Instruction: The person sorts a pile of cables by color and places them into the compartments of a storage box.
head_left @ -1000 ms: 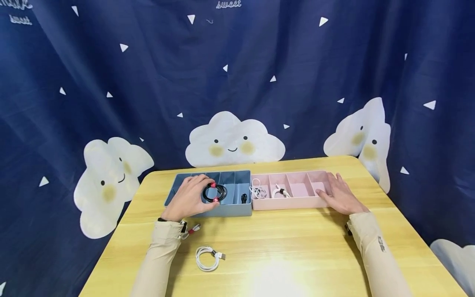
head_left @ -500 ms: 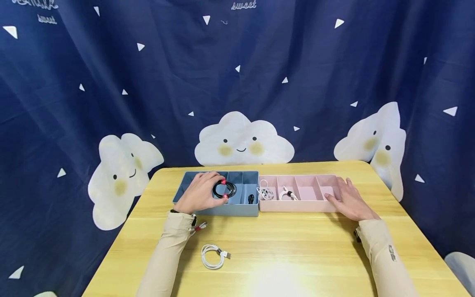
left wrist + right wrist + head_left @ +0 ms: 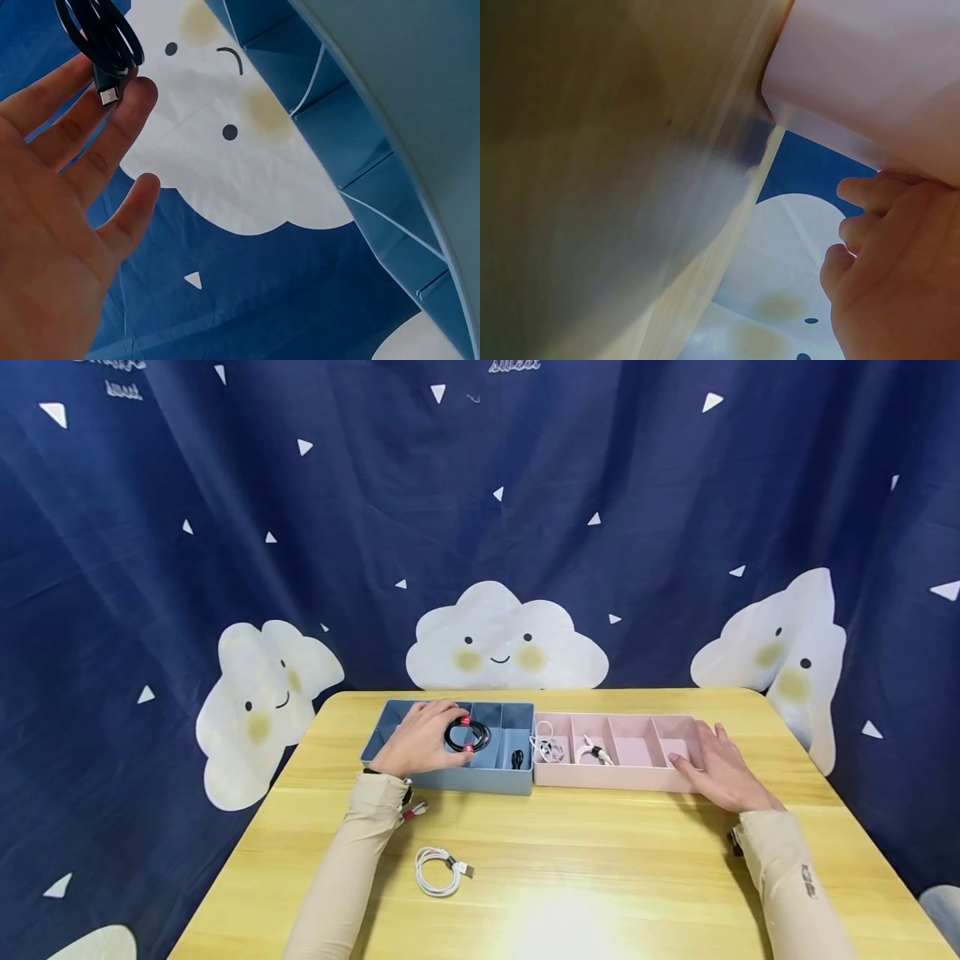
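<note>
Tabletop: left hand [image 3: 417,747] pinching black cable [image 3: 467,736]

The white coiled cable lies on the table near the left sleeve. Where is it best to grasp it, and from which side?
Probably from above: the white coiled cable lies flat on the table. Pinch the bundled strands beside the dark tie, opposite the plug that sticks out to the right, so the loops stay together.

Glossy wooden table [image 3: 615,860], matt plastic blue tray [image 3: 450,779] and pink tray [image 3: 622,777], printed cloth backdrop [image 3: 480,527].
</note>
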Demonstrator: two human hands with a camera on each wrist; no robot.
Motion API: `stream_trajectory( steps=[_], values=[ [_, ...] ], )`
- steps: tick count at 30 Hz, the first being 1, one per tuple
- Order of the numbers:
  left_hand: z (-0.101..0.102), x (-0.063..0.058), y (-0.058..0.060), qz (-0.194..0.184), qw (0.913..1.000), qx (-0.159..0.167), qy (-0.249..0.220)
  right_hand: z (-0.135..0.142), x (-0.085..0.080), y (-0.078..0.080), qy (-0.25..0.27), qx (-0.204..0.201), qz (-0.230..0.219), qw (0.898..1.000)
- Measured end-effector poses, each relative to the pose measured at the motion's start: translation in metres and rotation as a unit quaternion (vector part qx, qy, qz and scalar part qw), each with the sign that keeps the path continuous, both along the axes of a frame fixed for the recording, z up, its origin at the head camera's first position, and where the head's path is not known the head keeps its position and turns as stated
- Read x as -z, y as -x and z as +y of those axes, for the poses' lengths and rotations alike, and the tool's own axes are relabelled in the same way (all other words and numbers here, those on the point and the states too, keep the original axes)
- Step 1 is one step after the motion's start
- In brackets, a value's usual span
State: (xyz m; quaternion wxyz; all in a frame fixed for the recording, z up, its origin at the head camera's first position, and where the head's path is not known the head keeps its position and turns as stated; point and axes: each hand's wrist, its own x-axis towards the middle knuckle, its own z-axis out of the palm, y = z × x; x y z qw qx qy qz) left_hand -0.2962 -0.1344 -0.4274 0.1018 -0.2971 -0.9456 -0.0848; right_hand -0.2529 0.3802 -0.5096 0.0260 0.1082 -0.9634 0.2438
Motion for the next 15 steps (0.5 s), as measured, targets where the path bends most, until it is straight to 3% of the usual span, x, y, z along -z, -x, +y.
stream_trajectory(
  steps=[15],
  values=[
    [0.0025,0.0056,0.0057,-0.013,0.9998,0.003,0.015,-0.0009,0.0007,0.0007,0.015,-0.021,0.004,1.0]
  ],
)
